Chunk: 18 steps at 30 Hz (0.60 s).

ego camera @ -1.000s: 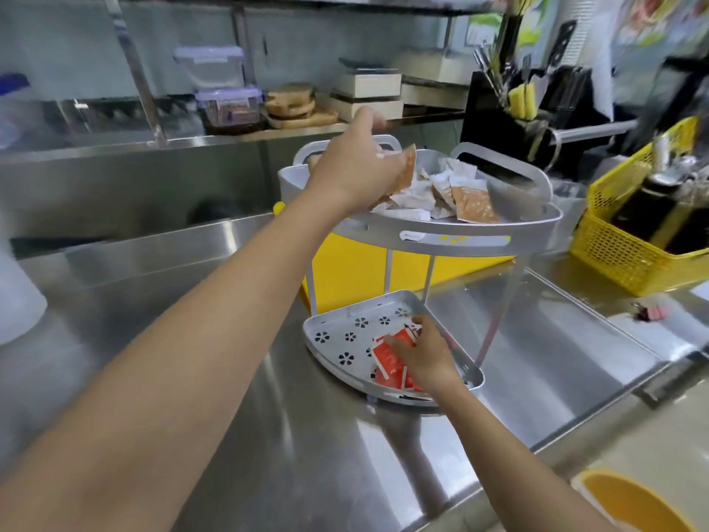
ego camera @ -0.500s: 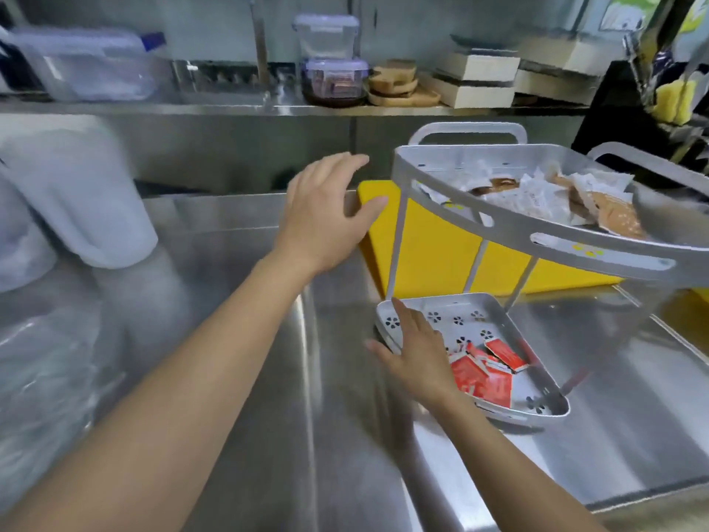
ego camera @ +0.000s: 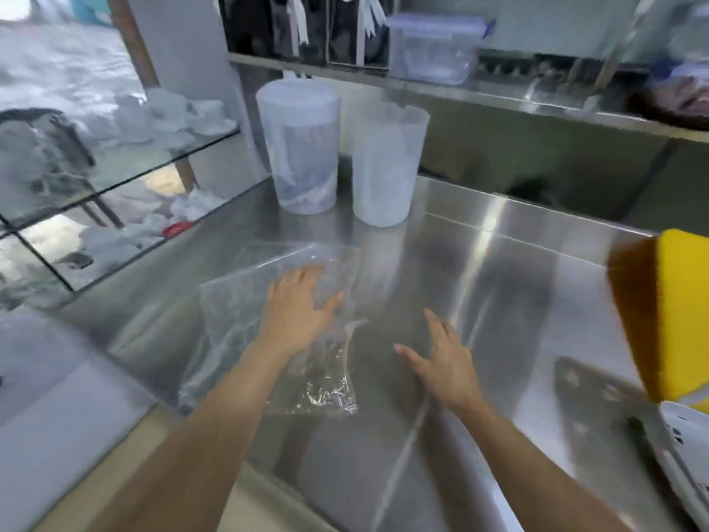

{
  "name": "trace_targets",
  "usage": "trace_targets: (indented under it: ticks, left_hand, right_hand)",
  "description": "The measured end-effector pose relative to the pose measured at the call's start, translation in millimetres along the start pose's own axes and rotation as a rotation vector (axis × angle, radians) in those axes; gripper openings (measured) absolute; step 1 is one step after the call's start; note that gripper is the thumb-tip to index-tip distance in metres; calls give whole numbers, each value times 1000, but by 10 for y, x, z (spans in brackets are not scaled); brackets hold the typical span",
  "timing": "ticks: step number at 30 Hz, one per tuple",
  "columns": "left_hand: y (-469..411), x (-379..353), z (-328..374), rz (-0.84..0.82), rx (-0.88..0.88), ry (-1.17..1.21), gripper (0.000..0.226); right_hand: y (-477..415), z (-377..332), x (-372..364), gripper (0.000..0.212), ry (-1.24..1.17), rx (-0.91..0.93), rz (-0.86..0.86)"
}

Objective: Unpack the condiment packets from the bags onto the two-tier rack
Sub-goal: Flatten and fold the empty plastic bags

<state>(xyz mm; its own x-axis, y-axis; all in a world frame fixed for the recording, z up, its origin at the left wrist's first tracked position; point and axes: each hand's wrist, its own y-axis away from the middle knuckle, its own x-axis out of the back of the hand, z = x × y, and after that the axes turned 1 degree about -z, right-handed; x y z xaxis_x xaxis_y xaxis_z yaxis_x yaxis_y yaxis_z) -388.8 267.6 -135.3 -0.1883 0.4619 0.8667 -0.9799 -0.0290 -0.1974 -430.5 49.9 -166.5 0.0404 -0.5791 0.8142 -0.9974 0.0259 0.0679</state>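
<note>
- The step in hand, by the look of it, is a return to the bags: a clear plastic bag [ego camera: 276,312] is being reached for on the steel counter [ego camera: 479,270].
- The left hand [ego camera: 297,312] is laid palm-down on the bag with the fingers spread; nothing is pinched.
- The right hand [ego camera: 441,362] is held flat and open just above or on the bare counter, beside the bag's right edge and apart from it; contact with the steel cannot be told.
- The bag is seen lying flat and crumpled, glinting near its lower corner. No packets can be made out inside through the blur, so it may well be empty.
- Only a corner of the white rack [ego camera: 686,447] is caught at the far right edge, in front of a yellow board [ego camera: 679,309], well apart from the bag.
- Two translucent jugs [ego camera: 303,147] are stood just behind the bag, not touching it.
- For the next move, a proper grip on the film is called for: it is thin and slippery, so an edge would have to be pinched up, and the contents checked before anything is carried to the rack.
</note>
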Motion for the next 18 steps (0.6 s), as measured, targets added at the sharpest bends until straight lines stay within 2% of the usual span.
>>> trace_targets:
  ticks: [3,6,8,12,15,16,18]
  left_hand:
    - [34,93,-554,47,107,-59,54]
    - [87,130,-978,56,308,-115,54]
    - [114,142,-1194,3,491,-98,61]
    - [155,107,-1460,-87,763,34,78]
    - [121,128,-1509,-43,799,122,81]
    - [85,123,-1535,-42,818,190,79]
    - [14,131,-1568,-46,907,440,67]
  right_hand:
    - [-267,-315,-320,79,-93,-45,-83]
    - [-455,-572,-563,64,-196,-127,-124]
    - [-537,-702,-674,55,-302,-198,-136]
    - [-677,-811,-834,53,-442,-308,-146]
    - [-756,-831,-886,14,-547,-347,-150]
    - [-779,-844,-880,10,-569,-351,-145]
    - [-820,-861,-860,23,-619,-336,-143]
